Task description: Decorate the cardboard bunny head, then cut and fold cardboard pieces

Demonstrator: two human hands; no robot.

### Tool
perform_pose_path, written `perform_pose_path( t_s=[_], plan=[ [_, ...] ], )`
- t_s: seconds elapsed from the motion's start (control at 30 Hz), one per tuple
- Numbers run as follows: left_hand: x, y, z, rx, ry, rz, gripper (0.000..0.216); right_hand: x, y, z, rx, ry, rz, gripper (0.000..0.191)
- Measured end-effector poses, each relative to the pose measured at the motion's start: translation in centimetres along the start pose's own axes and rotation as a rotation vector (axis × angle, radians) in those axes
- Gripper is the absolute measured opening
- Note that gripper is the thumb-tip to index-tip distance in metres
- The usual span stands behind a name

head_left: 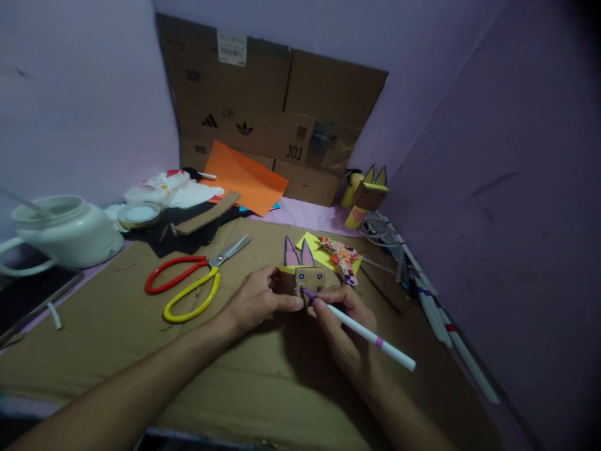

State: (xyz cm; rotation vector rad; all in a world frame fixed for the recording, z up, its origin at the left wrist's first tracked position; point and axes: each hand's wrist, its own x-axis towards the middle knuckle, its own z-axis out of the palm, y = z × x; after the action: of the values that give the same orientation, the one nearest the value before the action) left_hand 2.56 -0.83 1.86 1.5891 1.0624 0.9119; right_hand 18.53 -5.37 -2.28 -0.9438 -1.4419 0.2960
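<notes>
My left hand point(256, 300) grips a small cardboard box figure point(307, 277) with two pointed purple-and-pink ears, steadying it on the cardboard work mat point(141, 351). My right hand point(345, 326) is closed round a white marker with a purple tip point(361, 331). The marker's tip touches the front face of the figure, where two dark dots are drawn. A yellow paper piece point(322, 254) lies just behind the figure.
Red-and-yellow scissors point(195, 279) lie left of my hands. A white pot point(63, 235), tape roll point(138, 215), orange paper point(246, 178), flattened boxes point(282, 119), a finished eared figure point(369, 194), patterned scrap point(342, 255) and white sticks point(441, 319) surround the mat.
</notes>
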Motion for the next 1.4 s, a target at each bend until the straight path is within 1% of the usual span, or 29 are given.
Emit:
perform_pose_path(
  t_s=[0.33,0.5,0.63,0.77,0.87,0.93,1.03,1.17,1.3,1.4],
  plan=[
    [0.2,-0.3,0.0,0.015,0.001,0.014,0.042,-0.1,0.1,-0.4,-0.014,-0.065,0.058,0.015],
    [0.1,-0.3,-0.1,0.017,-0.005,0.023,0.042,0.0,0.1,-0.3,-0.021,-0.035,0.057,0.014],
    [0.1,-0.2,-0.1,0.010,-0.008,0.019,0.043,-0.1,0.3,-0.3,-0.012,-0.061,0.072,0.014],
    [0.1,-0.2,-0.1,0.014,-0.008,0.020,0.042,-0.2,0.4,-0.3,-0.008,-0.056,0.073,0.014],
    [0.1,-0.1,0.0,0.038,-0.008,0.028,0.043,-0.1,0.4,-0.4,0.029,-0.053,0.083,0.012],
    [0.0,-0.2,0.0,0.070,-0.003,0.043,0.045,0.0,0.4,-0.4,0.088,-0.025,0.117,0.010],
    [0.0,-0.5,-0.1,0.170,0.054,0.088,0.050,0.4,0.4,-0.3,0.163,0.053,0.179,0.011],
    [1.0,-1.4,-0.7,0.429,0.229,0.141,0.054,0.7,0.4,0.0,0.167,0.092,0.192,0.012],
    [2.1,-1.8,-1.2,0.621,0.275,0.154,0.056,0.8,0.6,0.2,0.205,0.110,0.206,0.010],
    [1.4,-1.4,-2.0,0.702,0.326,0.154,0.060,0.8,0.6,0.2,0.262,0.118,0.219,0.010]
  ],
)
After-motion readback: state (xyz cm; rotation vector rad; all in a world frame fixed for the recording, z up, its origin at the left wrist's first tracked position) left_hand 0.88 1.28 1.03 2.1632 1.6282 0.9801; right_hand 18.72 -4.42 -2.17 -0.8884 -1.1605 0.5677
